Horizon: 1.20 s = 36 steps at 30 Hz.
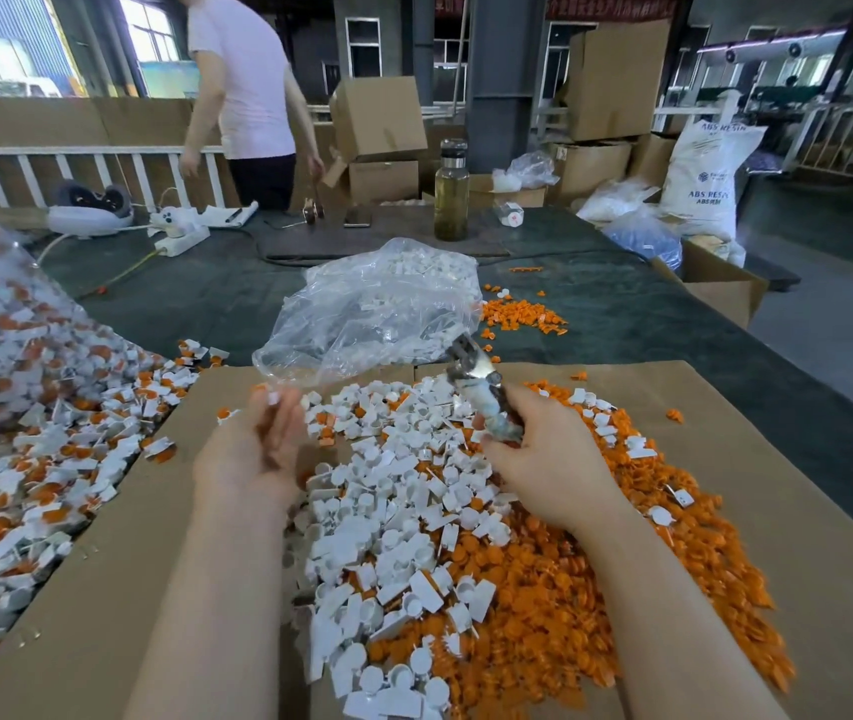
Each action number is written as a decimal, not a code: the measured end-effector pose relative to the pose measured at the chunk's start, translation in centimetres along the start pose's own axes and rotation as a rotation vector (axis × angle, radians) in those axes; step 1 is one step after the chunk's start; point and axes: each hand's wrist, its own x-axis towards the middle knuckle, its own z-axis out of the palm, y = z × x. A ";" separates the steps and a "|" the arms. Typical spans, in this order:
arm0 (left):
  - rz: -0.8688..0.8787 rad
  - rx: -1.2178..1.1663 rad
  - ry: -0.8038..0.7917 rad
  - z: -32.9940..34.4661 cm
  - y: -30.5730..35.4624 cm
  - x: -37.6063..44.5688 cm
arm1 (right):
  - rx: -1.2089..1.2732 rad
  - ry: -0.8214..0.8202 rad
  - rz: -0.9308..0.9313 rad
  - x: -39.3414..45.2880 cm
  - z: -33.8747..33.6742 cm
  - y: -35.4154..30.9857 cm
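Head view.

Hand tool (484, 392): metal head up, wrapped handle gripped by right hand (544, 459), fingers curled round it, above the white pile (398, 537). Judged stiff and fairly heavy for its size, wrap likely grippy; best held low on the handle.

White part (273, 397): small, blurred, apparently pinched at fingertips of left hand (253, 449), other fingers loosely curled. Judged light, rigid, smooth, easily dropped; best taken by a flat edge.

Alongside: orange caps (596, 589), cardboard sheet (803, 485), clear bag (377, 314).

Left hand (253, 449) curled; right hand (544, 459) gripping.
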 end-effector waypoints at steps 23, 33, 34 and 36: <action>0.024 0.691 -0.684 1.3 -0.7 -2.6 | -0.074 -0.016 -0.068 -0.1 0.5 -0.5; 0.099 0.779 -0.790 2.4 -4.1 -3.8 | -0.082 -0.175 -0.123 0.1 0.7 -0.9; 0.121 0.784 -0.764 2.4 -3.9 -3.7 | -0.118 -0.206 -0.117 0.2 0.7 -0.9; 0.141 0.790 -0.678 2.4 -3.7 -3.5 | -0.165 -0.248 -0.083 0.1 0.6 -0.8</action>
